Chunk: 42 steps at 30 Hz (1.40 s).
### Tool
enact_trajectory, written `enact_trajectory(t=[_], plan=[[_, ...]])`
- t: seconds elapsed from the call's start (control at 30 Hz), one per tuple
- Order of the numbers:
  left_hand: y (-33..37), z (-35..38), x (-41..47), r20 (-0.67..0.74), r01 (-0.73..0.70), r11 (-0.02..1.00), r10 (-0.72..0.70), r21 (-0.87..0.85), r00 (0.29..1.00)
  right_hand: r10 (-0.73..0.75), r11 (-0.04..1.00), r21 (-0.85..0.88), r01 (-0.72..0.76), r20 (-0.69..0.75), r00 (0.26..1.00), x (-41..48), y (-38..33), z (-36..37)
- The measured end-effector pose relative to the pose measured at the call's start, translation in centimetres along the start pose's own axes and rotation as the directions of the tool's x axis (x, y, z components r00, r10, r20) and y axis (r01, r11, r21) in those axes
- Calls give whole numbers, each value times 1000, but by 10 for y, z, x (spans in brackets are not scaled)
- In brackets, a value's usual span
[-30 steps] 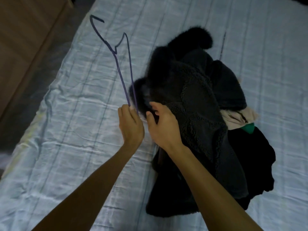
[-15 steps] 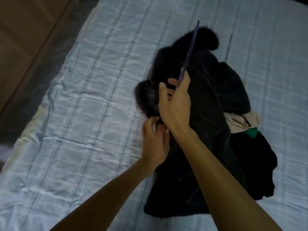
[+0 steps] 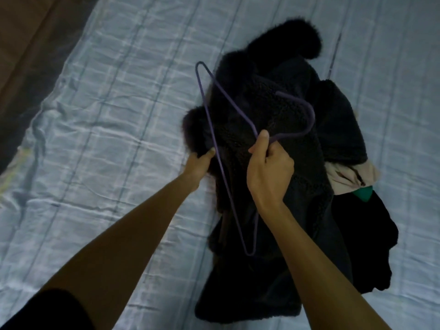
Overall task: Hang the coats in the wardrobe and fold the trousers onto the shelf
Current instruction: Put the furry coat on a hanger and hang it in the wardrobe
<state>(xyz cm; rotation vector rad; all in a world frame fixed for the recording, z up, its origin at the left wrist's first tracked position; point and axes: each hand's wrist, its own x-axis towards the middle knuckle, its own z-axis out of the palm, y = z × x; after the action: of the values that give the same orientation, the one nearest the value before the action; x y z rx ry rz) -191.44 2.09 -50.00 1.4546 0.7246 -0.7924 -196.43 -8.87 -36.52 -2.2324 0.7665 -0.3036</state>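
The coat (image 3: 307,206) lies crumpled on the bed (image 3: 107,139), atop the clothes pile and not yet on anything. You have passed the purple hanger (image 3: 211,129) from your left hand (image 3: 198,163) to your right hand (image 3: 269,172), whose fingers now curl round its neck just below the hook. Half a second ago it showed edge-on; now it is turned flat over the coat. Your freed left hand grips the furry edge, so threading a shoulder looks next.
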Motion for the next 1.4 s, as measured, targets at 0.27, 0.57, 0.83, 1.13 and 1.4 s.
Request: enact_trajectory(t=[0.27, 0.57, 0.83, 1.13, 1.4], plan=[[24, 16, 17, 67, 174, 952, -163, -253, 984, -185, 951, -244, 191, 47, 982, -6, 23, -24], [56, -19, -41, -202, -165, 967, 126, -193, 971, -312, 846, -470, 253, -51, 949, -9, -9, -72], [70, -58, -104, -246, -315, 940, 277, -133, 929, -343, 880, -398, 259, -157, 926, -37, -26, -124], [118, -42, -188, -187, -470, 876, 446, -106, 875, -258, 961, -187, 203, -345, 903, -77, -56, -147], [60, 75, -268, 210, -613, 769, 579, 180, 788, -281, 960, -161, 231, -498, 820, -98, -55, -238]])
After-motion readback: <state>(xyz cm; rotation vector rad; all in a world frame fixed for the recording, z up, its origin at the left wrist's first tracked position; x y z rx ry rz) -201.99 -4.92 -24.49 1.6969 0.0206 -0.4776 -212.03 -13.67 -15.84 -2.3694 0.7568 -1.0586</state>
